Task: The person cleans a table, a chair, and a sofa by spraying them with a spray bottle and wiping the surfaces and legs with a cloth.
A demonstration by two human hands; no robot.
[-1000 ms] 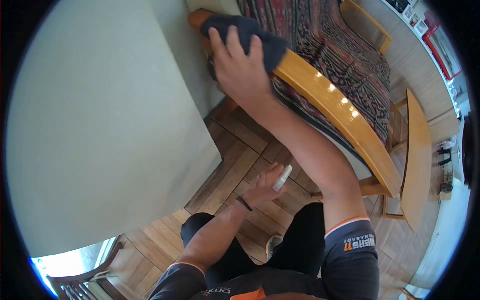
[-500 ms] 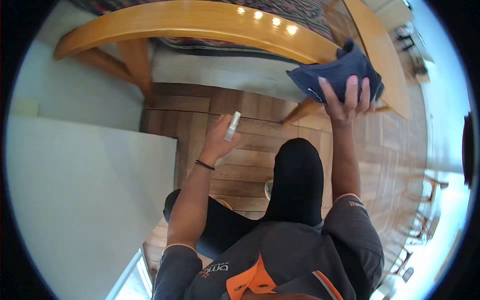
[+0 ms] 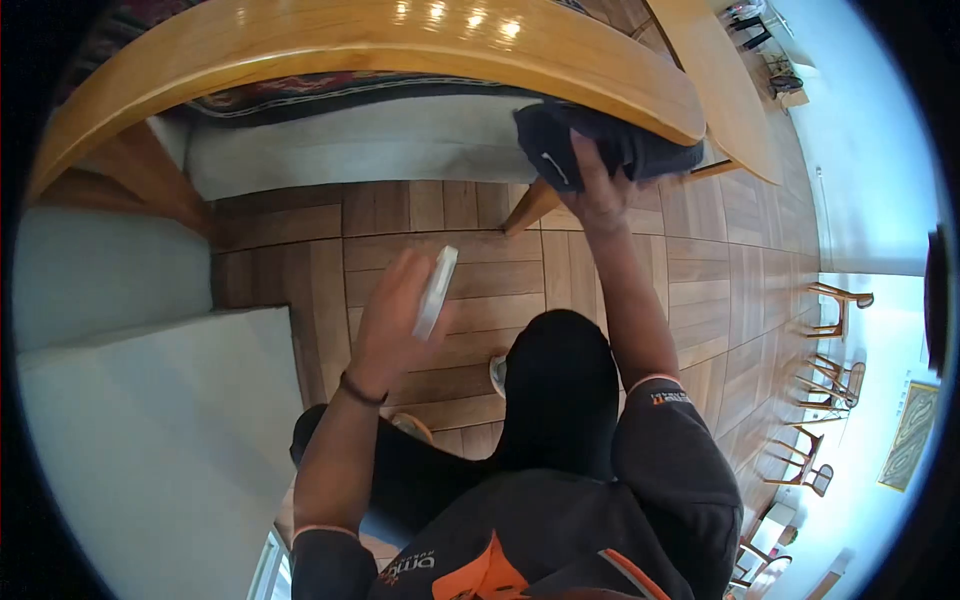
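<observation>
The left hand point(image 3: 392, 318) was curled around a small white bottle point(image 3: 435, 292), held in the air over the wooden floor point(image 3: 480, 215), with the bottle's tip pointing up and away from the palm. To the right and farther out, the right hand point(image 3: 592, 190) gripped a dark cloth point(image 3: 610, 143), pressing it against the underside of the end of a curved wooden armrest point(image 3: 420, 45).

Wiping here would probably go best with the cloth kept bunched flat under the palm and drawn along the curve of the wood, pressure even, so that the edge and underside are both covered. The bottle looked best kept upright and clear of the knee while the other hand worked.

Much was hard to read. The right hand's fingers were buried in the cloth, so how they lay could not be told. The bottle was blurred, its nozzle and any label unclear. The seat beyond the armrest was cut off by the frame, showing only a strip of patterned fabric point(image 3: 270, 88).
</observation>
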